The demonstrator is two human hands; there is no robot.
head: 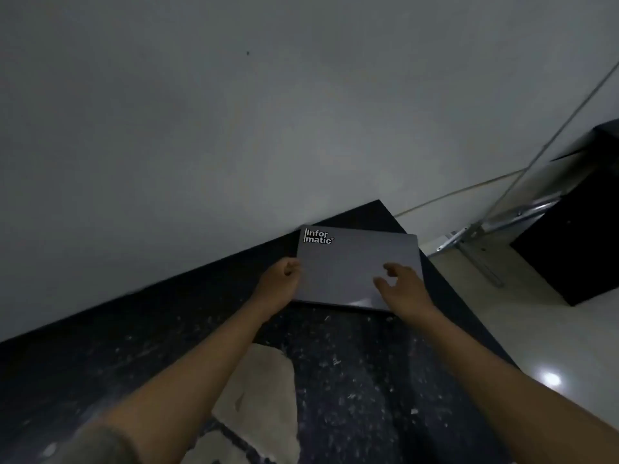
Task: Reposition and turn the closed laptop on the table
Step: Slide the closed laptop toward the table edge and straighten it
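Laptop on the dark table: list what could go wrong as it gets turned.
1. The laptop lies near the table corner; swinging it could push a corner past the edge.
2. Only the left hand seems to touch it, at its side; the right hand hovers open, so it may slip.

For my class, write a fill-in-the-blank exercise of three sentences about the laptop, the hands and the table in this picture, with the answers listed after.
1. The laptop on the dark table has its lid ____.
2. The white lettering on the lid reads ____.
3. The left hand is at the laptop's left edge, while the right hand is spread open over its ____ side.

Answers: closed; Informatic; right
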